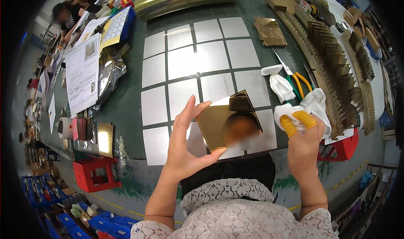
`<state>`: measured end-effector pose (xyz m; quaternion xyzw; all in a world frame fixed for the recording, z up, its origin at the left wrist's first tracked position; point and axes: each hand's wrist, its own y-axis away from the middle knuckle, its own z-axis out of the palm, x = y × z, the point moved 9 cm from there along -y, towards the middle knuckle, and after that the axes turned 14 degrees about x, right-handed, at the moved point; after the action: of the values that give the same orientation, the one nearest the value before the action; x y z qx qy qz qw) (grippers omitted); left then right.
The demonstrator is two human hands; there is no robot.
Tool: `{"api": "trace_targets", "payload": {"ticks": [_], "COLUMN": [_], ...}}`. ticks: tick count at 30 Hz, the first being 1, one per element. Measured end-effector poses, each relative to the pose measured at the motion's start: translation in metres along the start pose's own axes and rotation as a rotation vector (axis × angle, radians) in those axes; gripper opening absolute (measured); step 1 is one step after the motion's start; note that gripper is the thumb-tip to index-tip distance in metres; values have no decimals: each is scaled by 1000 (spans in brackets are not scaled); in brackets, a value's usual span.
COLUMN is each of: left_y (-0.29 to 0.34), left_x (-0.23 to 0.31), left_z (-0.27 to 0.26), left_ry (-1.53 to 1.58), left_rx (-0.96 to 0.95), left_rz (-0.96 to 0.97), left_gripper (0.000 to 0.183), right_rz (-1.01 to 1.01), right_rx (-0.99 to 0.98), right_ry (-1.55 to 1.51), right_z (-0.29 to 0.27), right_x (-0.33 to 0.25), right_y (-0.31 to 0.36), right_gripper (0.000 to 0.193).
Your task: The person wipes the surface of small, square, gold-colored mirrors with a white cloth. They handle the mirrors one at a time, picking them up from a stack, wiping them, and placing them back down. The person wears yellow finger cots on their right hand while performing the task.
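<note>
My left hand (182, 152) grips a square gold mirror plate (212, 121) by its left side, thumb at the lower edge and fingers at the upper. The plate is tilted over the near rows of light square sheets (154, 106) laid in a grid on the table. Its shiny face reflects a blurred shape. My right hand (306, 144), with yellow finger covers (304, 118) on some fingers, is closed on a white cloth (284, 111), to the right of the plate and apart from it. Another bunched white cloth (279, 85) lies just beyond.
Scissors with orange handles (304, 84) lie by the cloths. Toothed brown racks (328, 58) line the right side. A gold film roll (189, 1) lies at the far edge. Papers (82, 77) cover the left. Red stools (94, 173) stand below the table. A person (69, 18) is at far left.
</note>
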<state>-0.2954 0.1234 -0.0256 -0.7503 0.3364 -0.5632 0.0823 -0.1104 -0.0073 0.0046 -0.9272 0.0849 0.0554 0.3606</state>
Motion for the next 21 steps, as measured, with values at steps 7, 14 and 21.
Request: {"api": "trace_targets", "payload": {"ticks": [7, 14, 21], "left_y": [-3, -3, -1], "left_x": [1, 3, 2], "left_z": [-2, -1, 1], "left_ry": [103, 97, 97], "left_rx": [-35, -54, -68], "left_rz": [-31, -50, -48], "left_gripper": [106, 105, 105], "right_rz": [173, 204, 269], "right_rx": [21, 29, 13], "right_ry": [-105, -155, -263], "right_z": [-5, -5, -2], "right_x": [20, 25, 29], "right_y": [1, 3, 6], "right_gripper": [43, 46, 41]}}
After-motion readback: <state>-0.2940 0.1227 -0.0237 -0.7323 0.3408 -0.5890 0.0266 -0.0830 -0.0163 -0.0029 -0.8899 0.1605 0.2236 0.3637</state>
